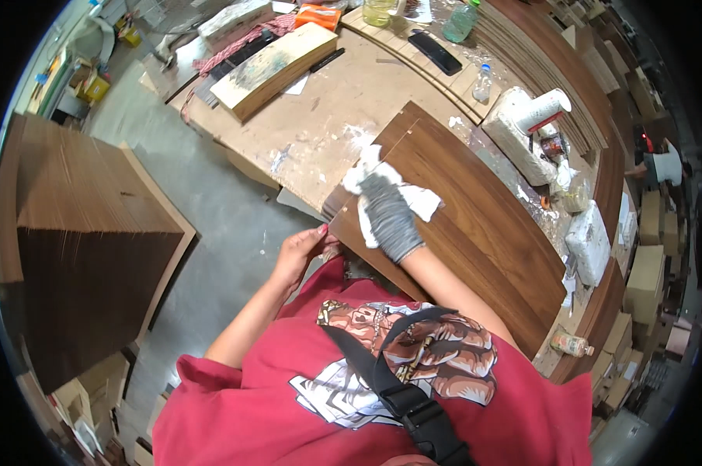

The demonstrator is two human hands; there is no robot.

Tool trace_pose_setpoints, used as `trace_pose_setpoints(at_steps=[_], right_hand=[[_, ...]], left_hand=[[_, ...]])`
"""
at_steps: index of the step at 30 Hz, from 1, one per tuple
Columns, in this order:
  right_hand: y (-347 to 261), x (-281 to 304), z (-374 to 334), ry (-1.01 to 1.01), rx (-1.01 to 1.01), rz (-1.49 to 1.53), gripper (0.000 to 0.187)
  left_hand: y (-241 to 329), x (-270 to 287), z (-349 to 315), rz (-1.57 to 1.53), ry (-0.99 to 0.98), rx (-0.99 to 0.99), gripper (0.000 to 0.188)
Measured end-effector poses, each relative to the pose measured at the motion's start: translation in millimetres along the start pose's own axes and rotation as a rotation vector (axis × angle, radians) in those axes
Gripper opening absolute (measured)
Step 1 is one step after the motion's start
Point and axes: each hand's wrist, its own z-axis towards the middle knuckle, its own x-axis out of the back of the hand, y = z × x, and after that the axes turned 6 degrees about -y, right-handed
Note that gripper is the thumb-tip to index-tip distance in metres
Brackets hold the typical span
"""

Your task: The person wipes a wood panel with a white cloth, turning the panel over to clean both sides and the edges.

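Observation:
A dark brown wood-grain panel (475,210) lies aslant on the worktable in front of me. My right hand (391,216), in a grey knitted glove, presses a crumpled white cloth (422,202) onto the panel's left part. Parts of the cloth stick out on both sides of the glove; the fingertips are buried in it. Bare, my left hand (298,255) is closed at the panel's near left corner, thumb at the edge and the other fingers partly hidden beside it.
A paint-stained wood block (277,68) rests on the worktable (297,144). Farther back lie a black phone (435,52) and a small clear bottle (483,84). White-wrapped blocks (588,242) line the right side. At left stands a tall stack of brown boards (95,225).

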Motion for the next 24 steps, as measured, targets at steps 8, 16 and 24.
trace_pose_setpoints(at_steps=[8, 16, 24], right_hand=[[60, 22, 5, 0.237, 0.059, 0.192, 0.043], [-43, 27, -34, 0.170, 0.159, 0.515, 0.044], [-60, 54, -87, 0.064, 0.224, 0.676, 0.038]], left_hand=[[-17, -16, -11, -0.404, 0.048, -0.073, 0.044], [-40, -19, -4, -0.733, 0.052, -0.164, 0.047], [-46, -3, 6, -0.703, -0.075, -0.189, 0.041]])
